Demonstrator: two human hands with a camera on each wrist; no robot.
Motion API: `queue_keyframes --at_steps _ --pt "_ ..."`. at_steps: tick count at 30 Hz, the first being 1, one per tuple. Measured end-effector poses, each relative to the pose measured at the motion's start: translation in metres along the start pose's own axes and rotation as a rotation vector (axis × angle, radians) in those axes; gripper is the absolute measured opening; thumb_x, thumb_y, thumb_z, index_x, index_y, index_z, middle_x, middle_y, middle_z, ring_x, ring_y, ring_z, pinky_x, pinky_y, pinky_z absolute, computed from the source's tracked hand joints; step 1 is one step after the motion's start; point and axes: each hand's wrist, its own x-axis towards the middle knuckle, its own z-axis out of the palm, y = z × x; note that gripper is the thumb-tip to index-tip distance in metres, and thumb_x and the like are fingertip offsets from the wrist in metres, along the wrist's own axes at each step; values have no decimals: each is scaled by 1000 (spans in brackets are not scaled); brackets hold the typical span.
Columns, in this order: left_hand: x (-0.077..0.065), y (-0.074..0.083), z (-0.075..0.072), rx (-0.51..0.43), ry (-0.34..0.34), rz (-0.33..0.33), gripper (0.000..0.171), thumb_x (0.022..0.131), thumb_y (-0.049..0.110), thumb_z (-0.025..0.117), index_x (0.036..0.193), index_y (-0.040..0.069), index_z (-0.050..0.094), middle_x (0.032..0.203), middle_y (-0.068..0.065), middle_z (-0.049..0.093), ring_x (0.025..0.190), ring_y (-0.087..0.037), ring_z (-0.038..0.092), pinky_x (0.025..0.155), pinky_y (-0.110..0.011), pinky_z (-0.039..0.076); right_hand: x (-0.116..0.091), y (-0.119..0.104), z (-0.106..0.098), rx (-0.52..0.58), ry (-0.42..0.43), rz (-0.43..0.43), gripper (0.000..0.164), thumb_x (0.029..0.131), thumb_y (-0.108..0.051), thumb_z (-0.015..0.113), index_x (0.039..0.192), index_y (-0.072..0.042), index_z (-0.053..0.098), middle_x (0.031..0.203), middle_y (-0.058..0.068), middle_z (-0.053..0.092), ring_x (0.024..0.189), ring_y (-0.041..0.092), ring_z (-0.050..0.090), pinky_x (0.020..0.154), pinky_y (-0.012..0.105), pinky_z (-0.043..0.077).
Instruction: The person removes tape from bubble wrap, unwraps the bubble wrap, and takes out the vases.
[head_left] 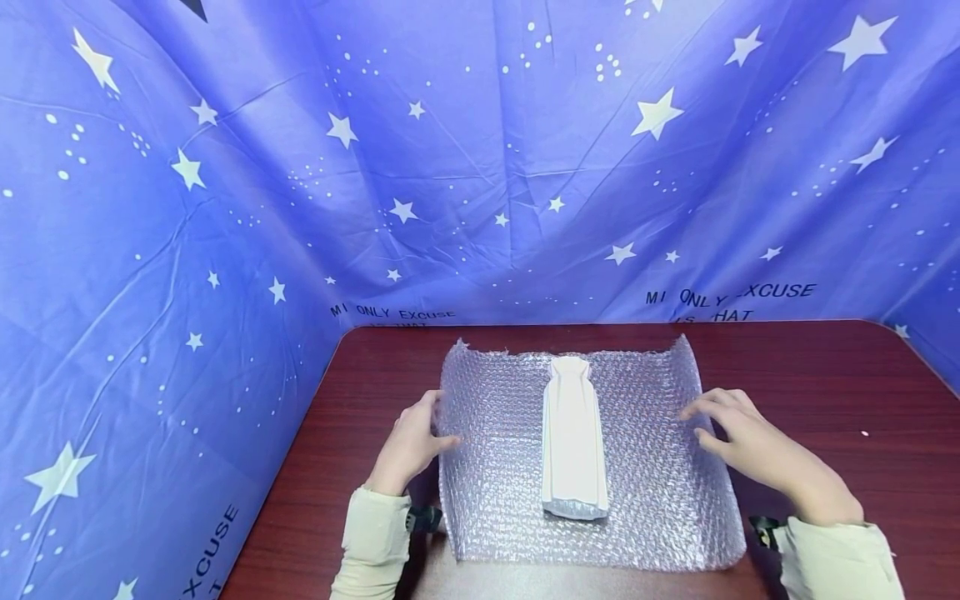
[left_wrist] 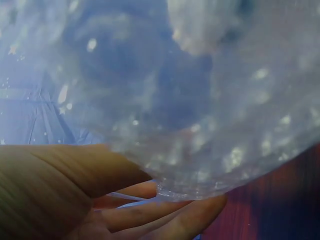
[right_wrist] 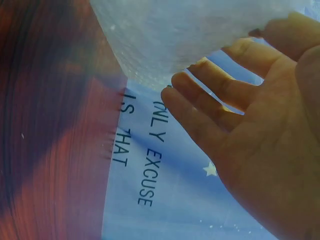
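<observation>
A sheet of clear bubble wrap (head_left: 495, 467) lies on the table with its left and right sides curving upward. On its middle rests a long white object (head_left: 573, 433) with lengthwise ridges, a narrow neck at the far end and a wider near end. My left hand (head_left: 412, 437) holds the left edge of the wrap, thumb over the inner side and fingers outside. At the right edge, my right hand (head_left: 742, 433) holds the raised side between thumb and fingers. In the right wrist view, the right fingertips (right_wrist: 172, 92) are right at the wrap's rim.
The dark red wooden table (head_left: 825, 375) extends beyond the wrap on both sides. Blue fabric (head_left: 480, 167) with white stars and printed words hangs behind it and along the left. A small white speck (head_left: 865, 433) lies on the table at the right.
</observation>
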Motion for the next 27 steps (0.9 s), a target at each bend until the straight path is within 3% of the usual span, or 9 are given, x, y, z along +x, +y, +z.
queue_keyframes --at_steps 2,9,15,20,23,27 --pt "0 -1 -1 -6 -2 -8 69 76 10 85 135 -3 52 117 -19 66 100 -32 64 87 -49 53 -2 2 -1 1 -4 6 24 80 4 70 99 -9 69 106 9 62 105 36 47 83 51 41" --pt "2 -4 -1 -28 -11 -19 68 75 9 85 133 -3 52 117 -18 67 94 -27 62 84 -46 52 -6 9 -3 -57 6 -24 22 80 3 71 98 -9 70 102 3 65 100 30 52 81 33 38" --pt "1 -10 -4 -66 -5 -39 67 75 8 85 132 -3 53 116 -18 67 93 -26 65 81 -43 54 -9 13 -5 -64 -8 -7 21 81 1 72 99 -9 70 102 3 65 99 28 53 79 29 39" --pt "-1 -13 -10 -107 -1 -63 66 76 6 84 132 -5 51 120 -22 66 94 -28 69 79 -43 57 -10 13 -9 -67 -24 5 20 81 1 71 99 -8 70 102 3 66 98 28 53 79 31 41" --pt "-2 -13 -15 -76 15 -75 67 77 8 84 134 -5 51 123 -22 65 96 -31 70 83 -46 57 -12 11 -13 -76 -36 23 19 82 0 73 100 -7 70 103 5 65 99 30 54 79 33 41" --pt "-3 -11 -22 -6 44 -95 67 79 13 83 136 -2 52 126 -20 65 110 -37 65 92 -52 51 -15 7 -22 -53 -55 56 19 84 -2 73 103 -4 69 106 12 65 103 37 53 84 46 42"
